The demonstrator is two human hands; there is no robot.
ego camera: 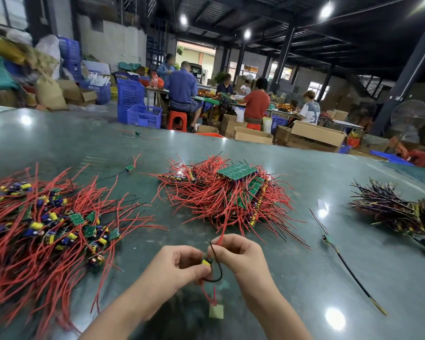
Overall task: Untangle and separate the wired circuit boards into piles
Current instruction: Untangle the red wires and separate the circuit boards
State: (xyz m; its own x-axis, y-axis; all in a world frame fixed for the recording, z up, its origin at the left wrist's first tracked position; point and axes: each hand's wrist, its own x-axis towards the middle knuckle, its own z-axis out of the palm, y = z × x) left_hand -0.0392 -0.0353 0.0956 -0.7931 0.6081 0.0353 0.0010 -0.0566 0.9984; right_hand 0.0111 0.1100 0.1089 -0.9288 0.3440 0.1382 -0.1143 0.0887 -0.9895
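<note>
My left hand (pixel 182 263) pinches a small wired circuit board (pixel 206 262) with a yellow part, held just above the green table (pixel 292 278). My right hand (pixel 238 251) pinches its red and black wires (pixel 217 271), which loop down below both hands; a small pale square (pixel 216 311) hangs at the end of the red wire. A tangled heap of red-wired boards (pixel 231 195) lies straight ahead, with green panels on top. At the left spreads a pile of separated boards (pixel 47 231) with red wires. A dark-wired bundle (pixel 402 212) lies at the right.
Single stray boards lie on the table: one with dark wires (pixel 329 239) to my right, one (pixel 129 168) far left of the heap, one (pixel 135 133) near the far edge. Beyond the table, people sit at benches among blue crates (pixel 142 114) and cardboard boxes (pixel 317 133).
</note>
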